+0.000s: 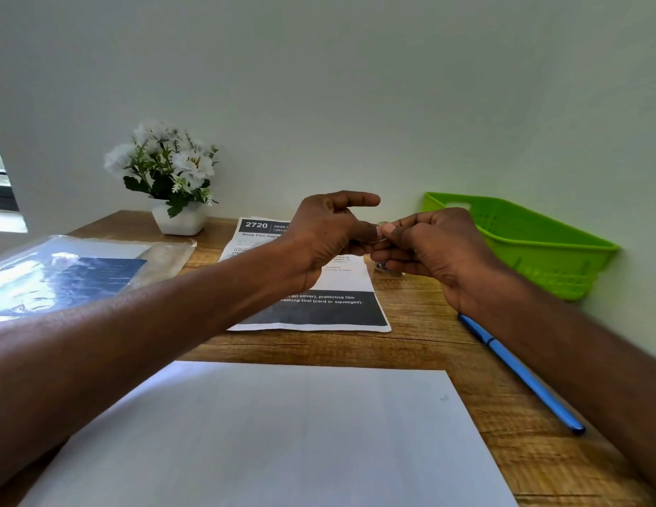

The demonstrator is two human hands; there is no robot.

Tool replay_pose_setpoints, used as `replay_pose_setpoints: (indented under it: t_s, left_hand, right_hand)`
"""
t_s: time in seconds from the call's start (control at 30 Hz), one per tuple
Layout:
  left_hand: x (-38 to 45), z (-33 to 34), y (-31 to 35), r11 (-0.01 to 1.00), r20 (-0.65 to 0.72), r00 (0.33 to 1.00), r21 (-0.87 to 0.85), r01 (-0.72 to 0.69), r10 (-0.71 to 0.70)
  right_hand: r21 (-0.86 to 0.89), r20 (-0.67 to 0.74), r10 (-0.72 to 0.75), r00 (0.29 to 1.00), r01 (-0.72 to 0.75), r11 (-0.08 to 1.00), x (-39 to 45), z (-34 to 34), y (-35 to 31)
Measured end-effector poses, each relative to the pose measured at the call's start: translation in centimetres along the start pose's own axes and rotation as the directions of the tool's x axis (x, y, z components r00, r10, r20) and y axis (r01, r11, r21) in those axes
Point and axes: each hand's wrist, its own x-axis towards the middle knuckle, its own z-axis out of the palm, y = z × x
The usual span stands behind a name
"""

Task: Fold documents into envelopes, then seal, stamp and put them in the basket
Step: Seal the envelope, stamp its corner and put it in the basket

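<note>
So both hands are raised together over the middle of the wooden desk (421, 345), and something tiny and see-through, looks like a bit of clear tape (380, 232), is pinched between them. The left hand (326, 236) is closed on it with thumb and a lower finger while the index finger is stuck straight out above, and the right hand (434, 247) is curled with its fingertips nipped onto the same little piece. A small item (383, 266) is half hidden under the right hand, too covered to be identified. A printed sheet (312, 309) headed "2720" is laid flat on the desk below the hands, and a big blank white sheet (282, 433) is spread at the near edge. The green basket (560, 258) is parked at the far right against the wall, well apart from the papers. A blue pen (520, 371) is laid diagonally on the right, near the right forearm. A clear plastic sleeve (63, 272) with something blue inside is set at the left, and a white pot of white flowers (169, 177) is placed at the back.
</note>
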Motion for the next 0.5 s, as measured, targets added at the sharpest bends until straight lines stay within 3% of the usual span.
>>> replay_pose_setpoints:
  t_s: [0.5]
  left_hand:
    - [-0.57, -0.24, -0.1, 0.994, -0.023, 0.994, -0.01, 0.109, -0.109]
  right_hand:
    - [0.004, -0.041, -0.054, 0.998, 0.054, 0.999, -0.05, 0.15, 0.0]
